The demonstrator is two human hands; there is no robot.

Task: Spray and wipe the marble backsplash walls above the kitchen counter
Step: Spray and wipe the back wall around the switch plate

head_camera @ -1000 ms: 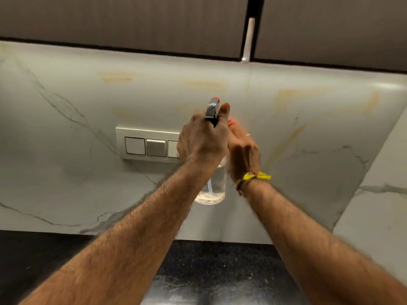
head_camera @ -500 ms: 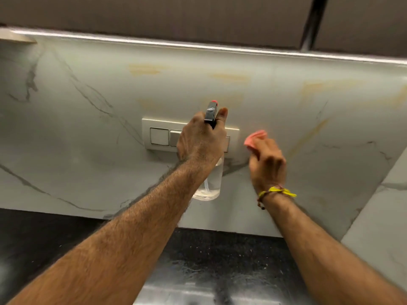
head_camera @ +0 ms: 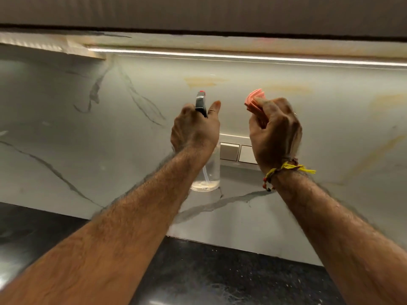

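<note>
Obs. 1, spray bottle: clear plastic, liquid only in the bottom part, so I judge it light and bottom-weighted. The smooth wall could turn slippery if wet. I take hold at the neck under the black trigger head, not on the body. It hangs upright in front of the marble backsplash, nozzle pointing toward 12 o'clock at the wall.

Obs. 2, left hand: curled round the bottle neck, thumb raised at the 1 o'clock side of the trigger head. Whether a finger sits on the trigger I cannot tell; the back of the hand hides it. The forearm comes in from 7 o'clock, wrist roughly straight.

Obs. 3, pink cloth: soft, limp, bunched into a wad; I expect it weighs next to nothing and takes any shape. A bunched grip works for carrying. For wiping I would flatten it under the fingers to gain contact area.

Obs. 4, right hand: fingers closed on the cloth, the wad poking out at 11 o'clock above the knuckles. The hand is held off the wall, so far as I can judge, just to 3 o'clock of the left hand. A yellow thread band circles the wrist. The forearm enters from 5 o'clock.

Obs. 5, surroundings: switch plate sits on the wall between and behind the two hands. I judge spray should stay off it. Orange-brown marks lie on the marble at 12 o'clock above the bottle. Dark counter runs along below.
</note>
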